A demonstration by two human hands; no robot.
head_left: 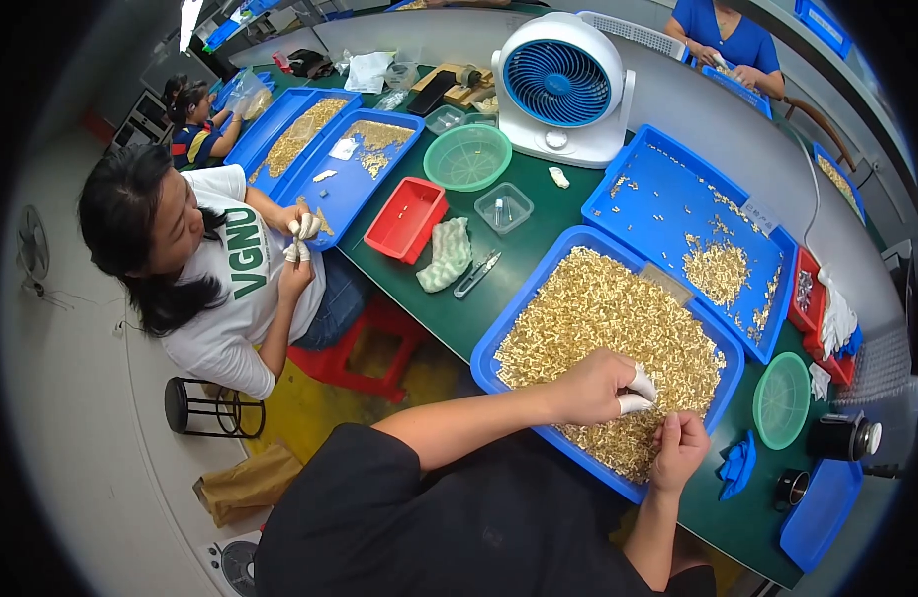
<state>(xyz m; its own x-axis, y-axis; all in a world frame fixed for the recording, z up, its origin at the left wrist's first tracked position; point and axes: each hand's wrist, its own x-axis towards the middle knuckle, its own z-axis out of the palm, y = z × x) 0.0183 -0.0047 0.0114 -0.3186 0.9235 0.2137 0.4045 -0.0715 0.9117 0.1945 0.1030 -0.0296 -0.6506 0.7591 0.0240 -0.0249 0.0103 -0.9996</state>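
Observation:
A blue tray (486,350) heaped with small gold-coloured metal pieces (598,308) lies right in front of me. Over the near right part of the heap, my left hand (600,386) is closed in a pinch, with white covers on its thumb and forefinger. My right hand (681,450) is just to the right, above the tray's near rim, thumb and fingers pressed together. Whatever either hand pinches is too small to make out. A flat tan piece (666,284) lies at the tray's far edge.
Behind stands a second blue tray (638,169) with scattered gold pieces. A white fan (563,90), green baskets (467,157) (780,400), a red bin (406,219), tweezers (477,275) and a blue cloth (737,466) share the table. A co-worker (205,259) sits at left.

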